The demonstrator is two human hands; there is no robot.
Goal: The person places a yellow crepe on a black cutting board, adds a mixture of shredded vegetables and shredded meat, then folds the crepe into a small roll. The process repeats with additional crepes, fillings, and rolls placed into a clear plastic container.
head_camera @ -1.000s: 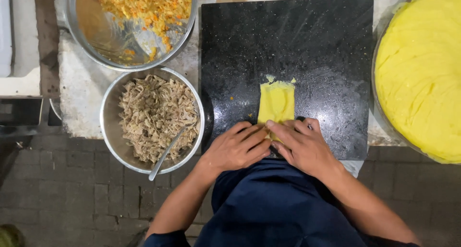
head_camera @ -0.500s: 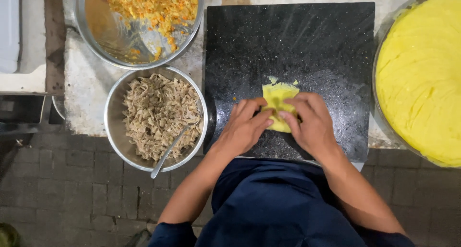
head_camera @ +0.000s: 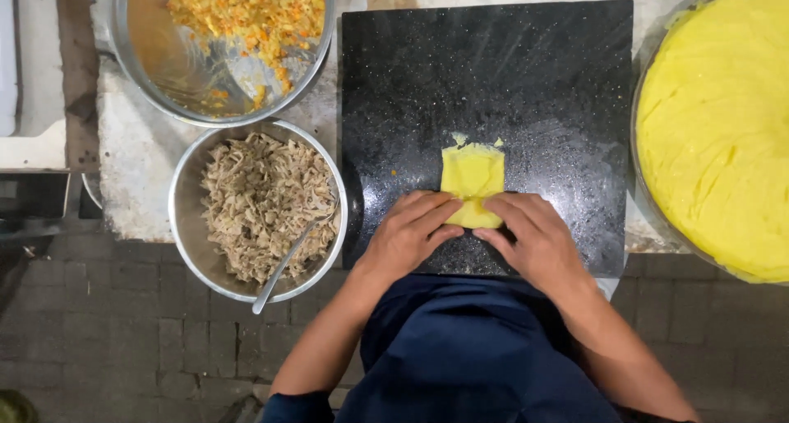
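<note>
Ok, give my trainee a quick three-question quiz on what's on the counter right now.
1. True or false: both hands, left hand and right hand, touch the yellow dough piece.
2. What rests in the bowl of shredded filling: A a knife, B a spoon, C a fork?
3. On what surface does the dough piece lie?

Key: 1 true. 2 B. 3 The black stone slab.
</note>
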